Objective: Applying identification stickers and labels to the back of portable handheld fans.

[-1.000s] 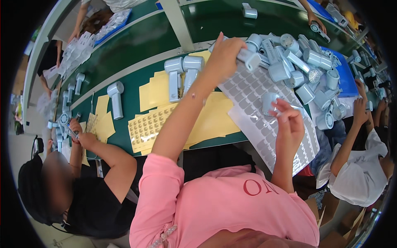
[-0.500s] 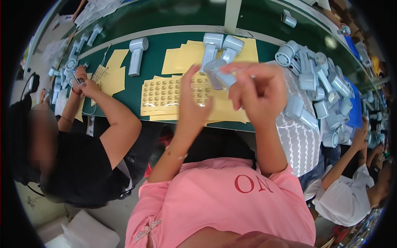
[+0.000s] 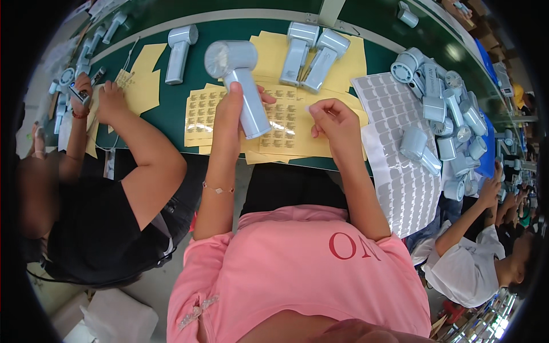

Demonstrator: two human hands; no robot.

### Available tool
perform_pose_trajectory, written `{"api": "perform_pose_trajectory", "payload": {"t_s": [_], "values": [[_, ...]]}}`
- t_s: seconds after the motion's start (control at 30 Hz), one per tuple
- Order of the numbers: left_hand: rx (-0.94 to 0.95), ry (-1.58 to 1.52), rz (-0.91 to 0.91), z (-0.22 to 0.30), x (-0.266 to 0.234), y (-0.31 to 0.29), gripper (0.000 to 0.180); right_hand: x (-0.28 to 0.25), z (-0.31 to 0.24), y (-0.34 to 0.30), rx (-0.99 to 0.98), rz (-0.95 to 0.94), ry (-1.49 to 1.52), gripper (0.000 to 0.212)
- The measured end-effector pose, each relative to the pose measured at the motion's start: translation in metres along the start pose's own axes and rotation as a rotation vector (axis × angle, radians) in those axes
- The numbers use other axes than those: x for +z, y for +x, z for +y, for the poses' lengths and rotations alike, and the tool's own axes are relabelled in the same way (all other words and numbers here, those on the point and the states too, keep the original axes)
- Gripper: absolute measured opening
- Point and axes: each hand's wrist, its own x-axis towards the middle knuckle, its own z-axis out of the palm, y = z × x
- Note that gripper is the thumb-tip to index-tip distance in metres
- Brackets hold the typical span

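My left hand point(image 3: 229, 117) is wrapped round the handle of a light blue handheld fan point(image 3: 247, 106), its round head up and to the left, with clear film over the end. To its right, my right hand point(image 3: 337, 123) has thumb and forefinger pinched together. A tiny pale bit shows at those fingertips, too small to name. Beneath both hands lie yellow sheets of small printed labels point(image 3: 280, 123). Two more handheld fans point(image 3: 299, 54) rest on yellow paper beyond, and a single handheld fan point(image 3: 180, 57) lies farther left.
At the right, a pile of light blue fans point(image 3: 434, 108) sits beside a silver-grey sticker sheet point(image 3: 400, 171) hanging over the edge of the green table point(image 3: 154, 108). A co-worker in black point(image 3: 108, 223) works close on my left; another in white point(image 3: 463, 268) sits at right.
The fan has gone from my right hand to my left, which was open and now grips the handle. It has moved left and stands more upright. My right hand has drawn away, fingers pinched.
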Motion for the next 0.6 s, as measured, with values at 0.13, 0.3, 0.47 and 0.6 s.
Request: {"api": "perform_pose_trajectory", "payload": {"t_s": [0.13, 0.3, 0.47, 0.6], "values": [[0.034, 0.411, -0.015, -0.005, 0.007, 0.0, 0.051, 0.004, 0.016, 0.007, 0.02, 0.044, -0.329, 0.011], [0.145, 0.84, -0.01, -0.021, 0.006, 0.004, 0.049, 0.008, 0.02, 0.018, -0.063, 0.104, -0.515, 0.011], [0.056, 0.715, 0.003, -0.021, 0.005, 0.004, 0.051, 0.005, 0.029, 0.021, -0.08, 0.077, -0.66, 0.011], [0.092, 0.77, 0.002, -0.021, 0.005, 0.004, 0.05, 0.01, 0.028, 0.02, -0.209, 0.068, -0.793, 0.011]]}}
